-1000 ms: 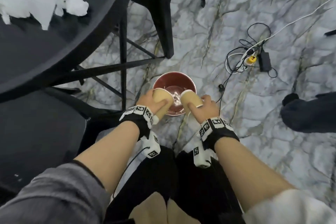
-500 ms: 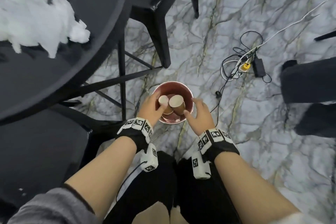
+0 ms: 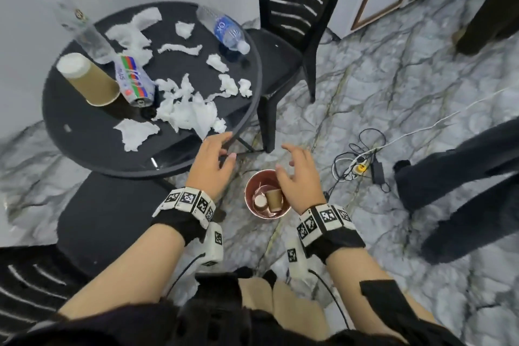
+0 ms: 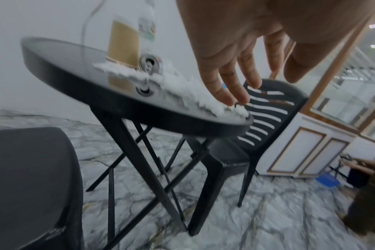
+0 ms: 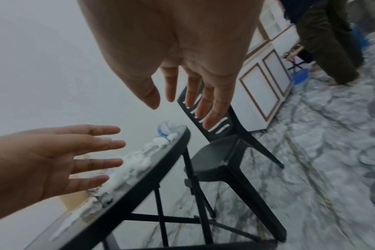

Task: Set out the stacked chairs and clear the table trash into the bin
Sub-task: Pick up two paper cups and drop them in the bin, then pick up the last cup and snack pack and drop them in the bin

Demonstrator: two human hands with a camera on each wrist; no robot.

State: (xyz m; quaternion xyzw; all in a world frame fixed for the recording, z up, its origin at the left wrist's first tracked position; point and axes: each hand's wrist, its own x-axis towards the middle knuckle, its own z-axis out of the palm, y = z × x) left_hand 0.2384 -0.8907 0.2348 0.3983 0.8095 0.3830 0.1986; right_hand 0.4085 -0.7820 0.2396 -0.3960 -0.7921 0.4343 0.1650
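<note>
Cups (image 3: 273,199) now in bin (image 3: 251,181), hands empty.

a second ago i held a paper cup in each hand over the bin (image 3: 254,188). now both cups (image 3: 273,199) lie inside it and my fingers are empty. my left hand (image 3: 212,161) has lifted away, fingers spread, up to the near edge of the table (image 3: 84,146). my right hand (image 3: 299,177) has risen too, loose and spread above the bin's rim. my head has come up, so the whole tabletop shows.
</note>
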